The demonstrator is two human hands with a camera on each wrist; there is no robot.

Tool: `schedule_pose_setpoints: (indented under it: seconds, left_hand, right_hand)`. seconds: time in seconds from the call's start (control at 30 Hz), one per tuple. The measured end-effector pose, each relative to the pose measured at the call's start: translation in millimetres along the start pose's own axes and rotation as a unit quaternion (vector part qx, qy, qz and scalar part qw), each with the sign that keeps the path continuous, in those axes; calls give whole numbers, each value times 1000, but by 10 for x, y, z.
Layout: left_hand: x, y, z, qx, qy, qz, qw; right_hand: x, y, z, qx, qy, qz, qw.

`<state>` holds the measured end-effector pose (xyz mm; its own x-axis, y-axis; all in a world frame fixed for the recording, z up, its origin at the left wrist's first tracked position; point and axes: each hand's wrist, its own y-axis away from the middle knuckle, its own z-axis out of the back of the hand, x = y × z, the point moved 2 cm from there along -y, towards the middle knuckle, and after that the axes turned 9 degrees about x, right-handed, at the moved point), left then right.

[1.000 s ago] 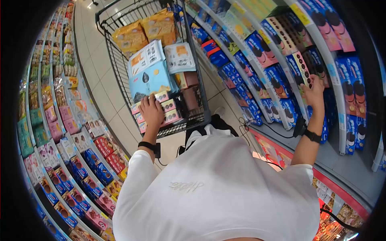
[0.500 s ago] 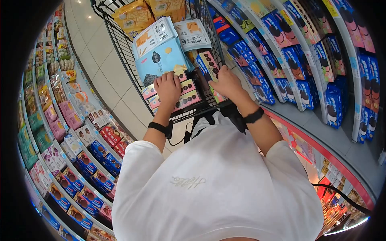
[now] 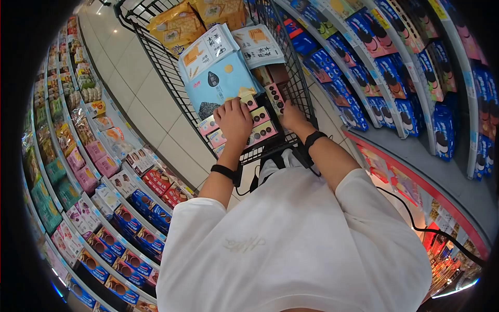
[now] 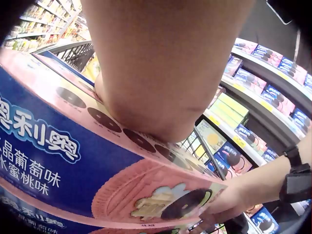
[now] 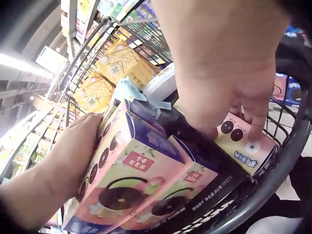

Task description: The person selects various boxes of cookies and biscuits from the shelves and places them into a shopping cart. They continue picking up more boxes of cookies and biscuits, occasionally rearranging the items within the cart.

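Supermarket shelving runs down both sides of the aisle, packed rows on the left shelves (image 3: pixel 130 200) and blue biscuit packs (image 3: pixel 444 130) on the right, with pale floor tiles (image 3: pixel 125 78) between, and I'm following all this from well away as the cart (image 5: pixel 298 141) sits right up against the person. Into the basket we go: yellow packets (image 3: pixel 176 27) at the far end, a light blue bag (image 3: pixel 210 89) nearer, a white packet (image 3: pixel 258 46) beside it, and the stacked pink boxes (image 3: pixel 264 115) close to the person. On that stack I have the left hand (image 3: pixel 233 120), resting over the top boxes, fingers loosely bent, the grip not clenched round anything. Over on the other side, the right hand (image 3: pixel 295 118) is the busy one: its grip has the single box (image 5: pixel 243 151) pinched between thumb and fingers, and that box is inside the cart, just beside the stack. So where do we stand? By my reading, a good share is done, with several kinds of goods lying in the basket and this box down within its walls. What's left, I'd judge, is settling the box and letting it go; whether any more packs are wanted from the shelves, I can't tell from here.
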<state>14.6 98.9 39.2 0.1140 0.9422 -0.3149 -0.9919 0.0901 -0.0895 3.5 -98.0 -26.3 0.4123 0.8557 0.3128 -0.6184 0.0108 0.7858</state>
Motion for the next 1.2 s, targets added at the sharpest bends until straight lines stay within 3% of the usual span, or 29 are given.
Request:
schedule_pose_setpoints:
  seconds: [0.13,0.27,0.33,0.37,0.43,0.5,0.57,0.6,0.67,0.7,0.73,0.77,0.83,0.87,0.97,1.1,1.2]
  left_hand:
    - [2,1,-1,31,5,20,999]
    - [-6,-10,-5,25,8,22,999]
    - [5,-21,-12,10,7,17,1000]
    - [29,-27,-8,27,15,24,999]
    - [84,-36,-11,41,33,20,998]
    - [128,-90,-33,68,52,35,996]
    - [67,-173,7,97,112,35,988]
    - [-26,-224,56,79,106,-2,991]
    - [-252,-315,141,64,117,-59,989]
    - [-353,-354,163,68,132,-78,986]
    - [-444,-402,153,86,154,-95,980]
    - [-541,-443,134,79,155,-107,979]
    - [-763,-493,79,90,197,-125,968]
    - [-880,-520,109,99,211,-138,963]
    - [-1142,-592,56,92,233,-166,954]
    - [-1460,-620,111,100,263,-180,942]
    - [-1582,-586,95,100,280,-171,939]
  right_hand:
    - [-181,-216,-206,27,-53,48,997]
    - [-267,-330,-279,7,-28,58,998]
    - [-230,-420,-179,77,-78,50,993]
    - [-261,-405,-120,72,-79,49,993]
    - [-57,64,378,36,-126,118,984]
    - [-150,321,701,94,-290,216,928]
    - [-212,797,1320,150,-337,204,907]
    - [-341,923,1602,117,-338,203,912]
    - [-657,1255,2129,-83,-232,274,930]
    - [-753,1483,2401,-189,-293,244,905]
    - [-929,1617,2673,-339,-192,212,896]
    - [-1207,1639,2893,-443,-177,187,859]
    - [-1559,1868,3299,-554,-118,98,818]
    - [-1869,1831,3429,-614,3,70,786]
    - [-2509,1734,3744,-529,11,-71,846]
    - [-2924,1581,3889,-518,17,-118,847]
    - [-3013,1531,3908,-464,43,-147,873]
